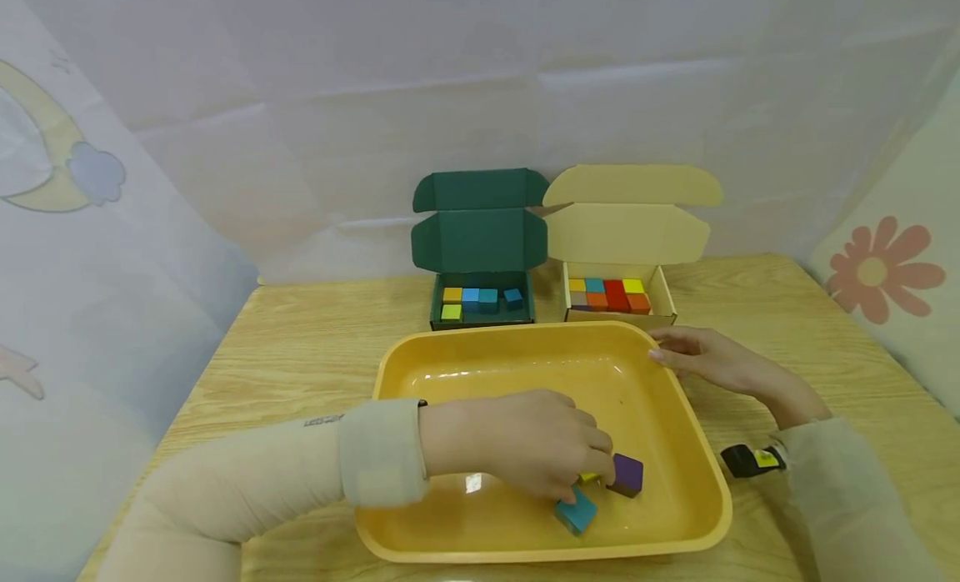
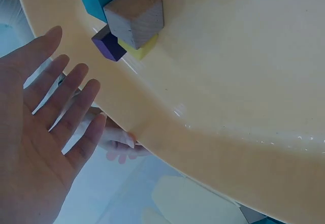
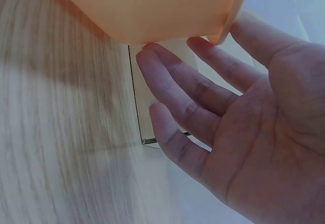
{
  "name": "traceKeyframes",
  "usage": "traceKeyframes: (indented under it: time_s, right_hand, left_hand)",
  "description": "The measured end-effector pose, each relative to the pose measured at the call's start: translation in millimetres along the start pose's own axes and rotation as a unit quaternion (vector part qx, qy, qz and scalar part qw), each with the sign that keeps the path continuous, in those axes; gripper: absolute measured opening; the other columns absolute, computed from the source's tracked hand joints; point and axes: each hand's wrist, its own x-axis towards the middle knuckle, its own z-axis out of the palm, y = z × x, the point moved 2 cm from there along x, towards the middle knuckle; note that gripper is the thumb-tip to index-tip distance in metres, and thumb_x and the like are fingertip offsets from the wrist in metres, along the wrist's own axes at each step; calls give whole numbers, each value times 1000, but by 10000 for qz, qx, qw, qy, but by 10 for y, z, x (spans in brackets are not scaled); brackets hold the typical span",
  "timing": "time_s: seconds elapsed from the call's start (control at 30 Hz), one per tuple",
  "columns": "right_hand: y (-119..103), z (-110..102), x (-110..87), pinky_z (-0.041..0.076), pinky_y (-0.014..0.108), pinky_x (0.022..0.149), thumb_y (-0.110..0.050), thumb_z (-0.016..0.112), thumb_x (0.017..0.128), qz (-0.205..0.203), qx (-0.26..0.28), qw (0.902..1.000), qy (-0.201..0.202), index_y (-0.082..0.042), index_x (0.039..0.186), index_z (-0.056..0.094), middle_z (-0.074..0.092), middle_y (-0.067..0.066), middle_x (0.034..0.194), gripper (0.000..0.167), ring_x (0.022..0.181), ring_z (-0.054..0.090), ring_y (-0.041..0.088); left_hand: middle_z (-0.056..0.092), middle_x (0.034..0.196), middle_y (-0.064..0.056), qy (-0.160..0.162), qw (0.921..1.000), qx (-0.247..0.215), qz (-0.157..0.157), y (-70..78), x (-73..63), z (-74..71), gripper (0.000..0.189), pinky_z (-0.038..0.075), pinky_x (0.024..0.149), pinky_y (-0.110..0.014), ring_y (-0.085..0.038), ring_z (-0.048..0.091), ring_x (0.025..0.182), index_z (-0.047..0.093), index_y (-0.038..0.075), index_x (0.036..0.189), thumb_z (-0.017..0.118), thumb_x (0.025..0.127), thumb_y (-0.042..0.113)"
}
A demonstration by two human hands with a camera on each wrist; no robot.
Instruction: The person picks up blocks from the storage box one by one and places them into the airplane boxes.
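My left hand (image 1: 528, 444) reaches down into the yellow plastic tray (image 1: 517, 552), its fingers over a few small cubes. In the left wrist view its fingers are spread and hold nothing. Beside them lie a teal cube (image 1: 576, 512), a purple cube (image 1: 627, 475), a yellow cube (image 2: 142, 50) and a plain wooden cube (image 2: 134, 16), which rests on the others; the hand hides the wooden one in the head view. My right hand (image 1: 716, 361) grips the tray's far right corner, thumb at the rim and fingers against the outer wall.
Behind the tray stand an open green box (image 1: 480, 240) and an open cream box (image 1: 626, 232), lids raised, each with several coloured cubes inside. They sit on a wooden table (image 1: 315, 332) in front of a pale cloth backdrop (image 1: 420, 90).
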Motion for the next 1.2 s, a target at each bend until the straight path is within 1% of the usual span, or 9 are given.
traceKeyframes:
  time_s: [0.17, 0.27, 0.4, 0.47, 0.6, 0.77, 0.97, 1.03, 1.2]
  right_hand:
    - [-3, -10, 5, 55, 36, 82, -21, 53, 105, -40, -5, 10000, -12, 11, 142, 42, 60, 26, 126, 50, 109, 62, 32]
    - [-6, -4, 1, 55, 36, 82, -21, 53, 105, -32, 58, 10000, -44, 11, 142, 42, 59, 27, 127, 50, 109, 61, 33]
    - [-11, 3, -14, 56, 37, 82, -21, 52, 105, -40, 83, 9999, -65, 12, 142, 40, 58, 29, 128, 51, 112, 60, 38]
    - [-10, 4, -19, 55, 38, 83, -21, 52, 105, -50, 62, 10000, -59, 12, 142, 40, 58, 29, 128, 51, 113, 60, 39]
    - [0, 9, -21, 56, 37, 83, -21, 52, 105, -61, 97, 9999, -60, 12, 142, 41, 58, 28, 128, 51, 112, 60, 37]
    - [8, 16, -22, 56, 35, 82, -20, 52, 105, -66, 147, 9999, -54, 12, 142, 41, 59, 27, 127, 50, 111, 61, 35]
    - [3, 13, -12, 56, 37, 81, -21, 52, 105, -80, 124, 9999, -58, 12, 143, 40, 58, 28, 127, 52, 110, 61, 35]
    - [-1, 8, -11, 56, 36, 81, -21, 52, 105, -71, 131, 9999, -58, 12, 143, 40, 59, 27, 127, 52, 108, 62, 33]
    - [-6, 1, -14, 56, 35, 80, -21, 52, 105, -57, 120, 9999, -66, 12, 143, 40, 59, 27, 126, 52, 105, 63, 27]
  left_hand:
    - [59, 127, 14, -70, 9996, 256, -44, 26, 22, 34, 41, 42, 94, -18, -4, 54, 109, 61, 27, 132, 66, 95, 43]
    - [60, 120, 15, -111, 9993, 322, -156, 40, 34, 64, 36, 44, 89, -18, -4, 56, 101, 62, 27, 129, 65, 96, 40]
    - [62, 109, 14, -105, 9993, 290, -230, 43, 57, 109, 25, 44, 79, -18, -5, 55, 88, 64, 26, 124, 60, 99, 29]
    - [62, 107, 13, -146, 9992, 315, -218, 47, 71, 127, 23, 44, 78, -18, -5, 54, 86, 64, 26, 123, 58, 101, 26]
    - [63, 108, 13, -328, 9985, 407, -162, 67, 101, 162, 22, 45, 81, -17, -4, 56, 89, 64, 27, 123, 56, 102, 25]
    - [63, 113, 13, -433, 9965, 707, -90, 99, 125, 214, 23, 45, 83, -16, -4, 58, 91, 65, 27, 124, 55, 103, 27]
    - [61, 120, 14, -413, 9906, 1305, 50, 147, 124, 253, 26, 44, 77, -16, -3, 57, 94, 64, 28, 127, 54, 103, 28]
    - [61, 119, 14, -397, 9893, 1401, 49, 149, 122, 275, 26, 44, 75, -16, -3, 57, 92, 64, 29, 128, 55, 103, 28]
    - [60, 111, 14, -411, 9879, 1497, 47, 129, 119, 346, 24, 43, 70, -16, -3, 56, 83, 66, 30, 124, 53, 104, 28]
